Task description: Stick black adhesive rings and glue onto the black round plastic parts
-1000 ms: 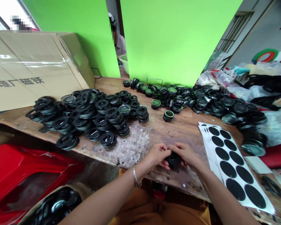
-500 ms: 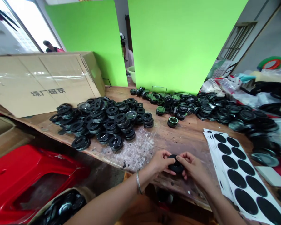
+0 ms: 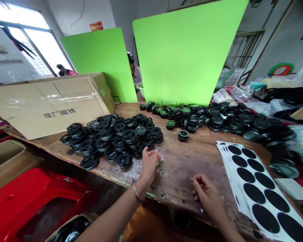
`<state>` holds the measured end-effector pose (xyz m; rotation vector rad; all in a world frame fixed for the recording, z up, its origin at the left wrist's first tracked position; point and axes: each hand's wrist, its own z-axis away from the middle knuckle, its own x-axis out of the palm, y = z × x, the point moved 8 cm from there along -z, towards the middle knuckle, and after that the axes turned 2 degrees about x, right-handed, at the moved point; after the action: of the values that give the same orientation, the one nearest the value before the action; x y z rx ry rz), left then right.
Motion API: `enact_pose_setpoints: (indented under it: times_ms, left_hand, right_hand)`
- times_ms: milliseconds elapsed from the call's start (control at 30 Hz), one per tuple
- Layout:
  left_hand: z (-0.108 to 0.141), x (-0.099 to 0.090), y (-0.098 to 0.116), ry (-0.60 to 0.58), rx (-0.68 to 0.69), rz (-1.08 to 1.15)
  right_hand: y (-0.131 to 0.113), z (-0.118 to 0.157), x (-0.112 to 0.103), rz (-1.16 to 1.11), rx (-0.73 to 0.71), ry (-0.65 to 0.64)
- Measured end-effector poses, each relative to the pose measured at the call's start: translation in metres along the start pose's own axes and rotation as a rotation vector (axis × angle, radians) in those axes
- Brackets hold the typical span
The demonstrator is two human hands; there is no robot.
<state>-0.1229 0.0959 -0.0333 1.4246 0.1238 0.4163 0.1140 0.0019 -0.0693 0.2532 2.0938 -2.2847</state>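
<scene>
My left hand (image 3: pixel 150 164), with a silver bangle at the wrist, reaches over the table at the near right edge of the pile of round black discs (image 3: pixel 120 145). Its fingers are stretched out and apart, and nothing shows in them. The discs have ring-shaped tops and lie stacked several high. My right hand (image 3: pixel 205 192) is near the table's front edge, fingers curled in and thumb against them. Whether it holds anything small is hidden. To its right lie white sheets of black round stickers (image 3: pixel 255 183).
More round black pieces (image 3: pixel 217 117) spread along the back right. One greenish-topped disc (image 3: pixel 183 135) stands apart. A cardboard box (image 3: pixel 53 104) is at the back left, green panels (image 3: pixel 176 57) behind. A red plastic stool (image 3: pixel 40 198) stands left below the table (image 3: pixel 176 161).
Both hands were together on a black disc; now they are apart and that disc is no longer between them. My left hand has moved forward and left to the pile. The view has tilted up.
</scene>
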Motion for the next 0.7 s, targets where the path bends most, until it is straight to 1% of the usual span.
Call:
enact_pose_setpoints:
  times_ms: [33, 67, 133, 200, 233, 300, 367, 433, 467, 533, 600, 700]
  left_hand:
    - [0.004, 0.006, 0.001, -0.020, 0.072, -0.089]
    - [0.006, 0.016, 0.002, -0.071, 0.154, -0.195]
    - [0.005, 0.043, 0.003, -0.236, 0.287, -0.384]
    - [-0.007, 0.068, -0.001, -0.380, 0.325, -0.461]
    - [-0.018, 0.076, -0.002, -0.404, 0.320, -0.475]
    - [-0.045, 0.084, -0.003, -0.378, 0.308, -0.508]
    - [-0.071, 0.086, -0.002, -0.316, 0.305, -0.547]
    - [-0.089, 0.088, -0.004, -0.257, 0.304, -0.583]
    - [-0.094, 0.089, -0.005, -0.231, 0.306, -0.599]
    - [-0.097, 0.094, -0.008, -0.179, 0.320, -0.629]
    - [-0.093, 0.105, -0.009, -0.153, 0.358, -0.657]
    - [-0.085, 0.134, -0.009, -0.207, 0.444, -0.693]
  right_hand:
    - [-0.001, 0.001, 0.000, 0.026, -0.027, 0.010]
    - [-0.003, 0.001, 0.000, 0.062, -0.061, 0.022]
    - [-0.009, 0.003, 0.000, 0.149, -0.148, 0.042]
    - [-0.016, 0.003, 0.001, 0.222, -0.218, 0.057]
    - [-0.018, 0.004, 0.001, 0.245, -0.238, 0.059]
    - [-0.020, 0.003, 0.001, 0.259, -0.252, 0.061]
    - [-0.019, 0.003, 0.002, 0.255, -0.250, 0.062]
    - [-0.018, 0.003, 0.002, 0.252, -0.253, 0.065]
    - [-0.018, 0.003, 0.002, 0.250, -0.261, 0.068]
    - [-0.018, 0.003, 0.003, 0.241, -0.288, 0.074]
    - [-0.019, 0.003, 0.003, 0.233, -0.314, 0.082]
    - [-0.019, 0.003, 0.004, 0.227, -0.328, 0.086]
